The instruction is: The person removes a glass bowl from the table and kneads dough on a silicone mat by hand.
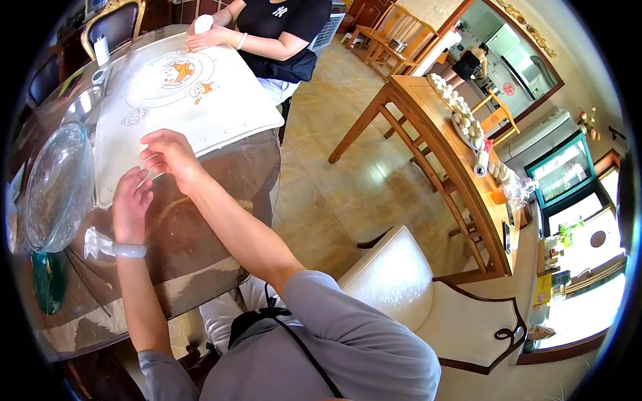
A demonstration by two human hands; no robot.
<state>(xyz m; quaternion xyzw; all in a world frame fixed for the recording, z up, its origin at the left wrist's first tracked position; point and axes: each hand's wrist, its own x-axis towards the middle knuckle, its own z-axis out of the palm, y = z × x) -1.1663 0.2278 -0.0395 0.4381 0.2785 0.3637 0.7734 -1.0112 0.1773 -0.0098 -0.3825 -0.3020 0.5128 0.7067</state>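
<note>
My left hand (132,204) is raised over the near edge of the white mat (234,107), fingers apart and slightly curled, holding nothing. Just to its right and higher in the view, my right hand (170,159) hovers over the mat, also empty with loosely bent fingers. The two hands are close together but apart. Printed cartoon figures and circles mark the mat. A large clear glass bowl (61,190) lies left of my left hand. Across the mat, another person's hands (212,38) hold a white lump of dough (203,24).
A green object (49,282), crumpled plastic (97,243) and a white bottle (101,51) are on the glass-topped table (200,230). A wooden table (428,100) at the right bears rows of white round pieces (461,112). A white chair (394,277) is beside me.
</note>
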